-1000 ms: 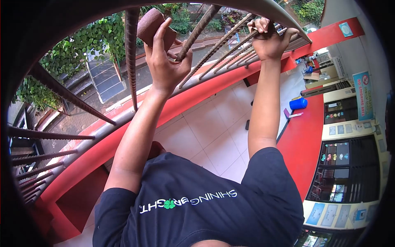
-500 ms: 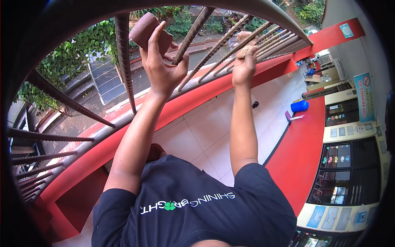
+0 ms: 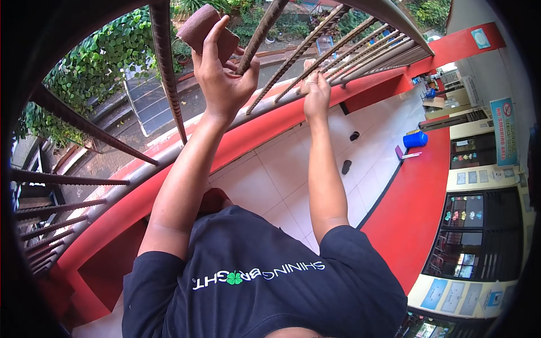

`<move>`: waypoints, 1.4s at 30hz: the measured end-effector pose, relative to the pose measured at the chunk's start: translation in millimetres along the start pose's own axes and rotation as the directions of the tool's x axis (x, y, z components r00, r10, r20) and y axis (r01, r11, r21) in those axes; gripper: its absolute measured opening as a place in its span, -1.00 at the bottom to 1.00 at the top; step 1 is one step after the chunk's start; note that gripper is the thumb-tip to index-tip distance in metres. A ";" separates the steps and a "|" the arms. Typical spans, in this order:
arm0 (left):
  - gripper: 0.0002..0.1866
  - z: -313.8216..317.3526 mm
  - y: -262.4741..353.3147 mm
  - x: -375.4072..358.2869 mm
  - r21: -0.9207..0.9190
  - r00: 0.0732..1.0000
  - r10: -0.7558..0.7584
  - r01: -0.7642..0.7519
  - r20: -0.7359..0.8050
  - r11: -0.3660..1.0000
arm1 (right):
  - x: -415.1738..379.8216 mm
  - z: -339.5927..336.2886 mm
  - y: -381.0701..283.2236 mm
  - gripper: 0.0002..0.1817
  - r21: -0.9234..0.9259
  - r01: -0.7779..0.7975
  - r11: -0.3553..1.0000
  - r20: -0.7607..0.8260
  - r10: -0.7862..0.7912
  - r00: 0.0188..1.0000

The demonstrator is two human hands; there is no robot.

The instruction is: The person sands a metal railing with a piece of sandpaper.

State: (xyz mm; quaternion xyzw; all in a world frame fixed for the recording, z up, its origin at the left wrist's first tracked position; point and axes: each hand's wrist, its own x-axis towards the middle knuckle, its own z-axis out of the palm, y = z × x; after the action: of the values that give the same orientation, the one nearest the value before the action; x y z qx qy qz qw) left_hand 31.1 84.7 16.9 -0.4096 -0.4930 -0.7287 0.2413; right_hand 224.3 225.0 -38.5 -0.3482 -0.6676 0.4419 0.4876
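Note:
A curled sheet of brown sandpaper [image 3: 198, 28] is held in my left hand [image 3: 217, 87], its index finger stretched across the sheet. The thumb and other fingers of that hand close round the lower part of a ribbed metal bar [image 3: 265, 34]. My right hand [image 3: 316, 96] is closed at a thinner ribbed bar [image 3: 352, 39], near the lower rail [image 3: 242, 119]. Between its fingers is a small tan piece that looks like folded sandpaper, mostly hidden by the fingers.
More ribbed bars [image 3: 96, 127] run round to the left, above a red ledge [image 3: 141, 188]. Two dark slippers [image 3: 346, 167] lie on the tiled floor [image 3: 282, 169]. To the right stands a blue container [image 3: 415, 139] near a red strip [image 3: 408, 197]. Plants [image 3: 101, 73] grow beyond the railing.
My right hand has moved down and slightly left along the bars, toward the lower rail. My left hand keeps its hold on the sandpaper and bar. The view has shifted a little.

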 end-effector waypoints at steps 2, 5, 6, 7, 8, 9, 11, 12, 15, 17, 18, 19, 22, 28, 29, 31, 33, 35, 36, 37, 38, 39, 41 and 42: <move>-0.24 -0.3 0.2 -2.7 -0.023 0.998 -0.054 0.055 0.033 0.998 | 15.9 -13.2 -24.0 -0.54 0.164 0.034 0.986 0.097 -0.051 0.994; -0.39 -1.4 -2.1 -4.5 0.042 0.998 -0.011 0.008 0.061 0.999 | 13.6 0.6 -60.0 -0.54 0.148 0.162 0.976 -0.063 -0.154 0.986; -0.40 0.5 -0.7 -3.2 0.033 0.999 -0.004 0.003 0.035 0.999 | 6.8 -1.5 -36.4 -0.54 -0.011 0.155 0.988 -0.059 -0.155 0.986; -0.40 1.4 -0.1 -2.5 0.023 1.000 0.005 -0.005 0.010 1.000 | -5.7 0.9 -6.3 -0.55 -0.049 0.082 0.995 -0.012 -0.083 0.996; -0.40 1.4 -1.2 -3.3 0.023 1.000 0.007 -0.007 0.017 1.000 | -19.1 4.6 26.5 -0.55 -0.089 0.013 0.996 0.030 -0.010 0.999; -0.40 1.5 -2.3 -4.2 0.001 0.999 -0.001 0.001 0.032 1.000 | -29.9 4.7 66.2 -0.55 0.011 -0.020 1.000 0.064 0.019 0.998; -0.40 2.3 -2.6 -0.7 -0.013 0.999 0.000 0.001 0.039 1.000 | -29.4 4.1 63.9 -0.56 0.029 -0.176 0.984 0.126 0.171 0.977; -0.40 1.9 0.9 -1.0 -0.046 0.995 -0.087 0.089 0.045 0.995 | -19.2 0.4 54.6 -0.55 0.092 -0.120 0.989 0.143 0.106 0.984; -0.38 0.1 -2.0 -5.0 0.098 0.999 -0.018 0.013 0.051 0.995 | -5.4 3.4 -14.1 -0.53 0.130 0.131 0.983 -0.015 -0.130 0.991; -0.37 1.1 -0.6 -5.1 0.106 0.999 -0.014 0.011 0.031 0.994 | -21.2 11.1 15.9 -0.54 0.007 0.128 0.992 -0.072 -0.127 0.989; -0.36 2.0 -2.1 -4.4 0.076 1.000 -0.010 0.009 0.022 0.997 | -31.3 18.8 41.7 -0.55 -0.112 0.121 0.986 -0.133 -0.136 0.982; -0.35 2.1 -2.7 -4.2 0.043 1.000 -0.006 0.005 0.016 0.999 | -43.7 28.3 81.7 -0.56 0.025 -0.066 0.997 -0.130 0.069 0.989; -0.34 -0.4 0.1 -4.1 0.018 0.995 -0.073 0.072 0.061 0.997 | -50.8 22.1 117.4 -0.62 -0.098 -0.145 0.984 0.041 0.150 0.988; -0.33 2.9 -3.5 -7.3 0.032 0.999 -0.042 0.041 0.010 0.999 | -30.5 21.7 21.1 -0.62 0.073 0.087 0.994 -0.054 -0.083 0.995; -0.33 1.9 -4.1 -7.3 0.041 0.999 -0.028 0.027 0.023 0.999 | -41.8 31.4 39.7 -0.62 0.043 -0.020 0.999 -0.083 0.024 0.996; -0.32 0.4 -4.1 -5.5 0.048 0.999 -0.004 0.003 0.032 0.999 | -58.2 26.4 131.9 -0.61 -0.142 -0.164 0.976 -0.063 0.156 0.986; -0.32 -2.2 -3.0 -5.3 0.088 0.997 -0.016 0.009 0.080 0.996 | -63.1 12.6 131.6 -0.55 0.012 -0.222 0.975 0.073 0.220 0.973; -0.32 -2.9 -2.9 -6.2 0.049 0.997 -0.045 0.042 0.066 0.998 | -60.1 0.9 113.1 -0.61 -0.062 -0.237 0.969 0.129 0.244 0.961; -0.32 -1.6 -1.1 -7.5 0.004 0.996 -0.075 0.075 0.056 0.997 | -62.3 -0.9 105.6 -0.61 -0.068 -0.235 0.970 0.118 0.242 0.963; -0.18 -0.4 -0.1 -6.2 -0.026 0.994 -0.100 0.101 0.051 0.995 | -57.4 2.8 90.0 -0.63 0.040 -0.196 0.980 0.046 0.194 0.980; -0.16 0.1 -3.2 -4.2 0.023 1.000 -0.006 0.005 0.028 1.000 | -47.2 5.6 71.7 -0.64 0.145 -0.134 0.980 -0.029 0.140 0.990; -0.16 -0.2 -0.3 -3.3 -0.029 0.996 -0.080 0.081 0.045 0.996 | -39.3 5.0 50.2 -0.63 0.142 -0.120 0.983 -0.108 0.136 0.985; -0.16 -2.9 3.0 -4.6 -0.054 0.985 -0.148 0.153 0.088 0.987 | -14.8 6.3 -12.1 -0.66 0.045 0.030 0.999 -0.196 -0.020 0.980; -0.16 -3.3 2.0 -3.4 -0.015 0.994 -0.080 0.081 0.071 0.997 | -7.8 7.8 -40.2 -0.66 -0.052 0.135 0.989 -0.268 -0.144 0.952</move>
State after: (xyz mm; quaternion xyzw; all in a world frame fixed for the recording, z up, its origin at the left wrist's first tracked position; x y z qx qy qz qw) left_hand 33.2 80.7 14.6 -0.4169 -0.5106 -0.7274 0.1907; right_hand 217.7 201.3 -4.8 -0.3653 -0.6247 0.3434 0.5987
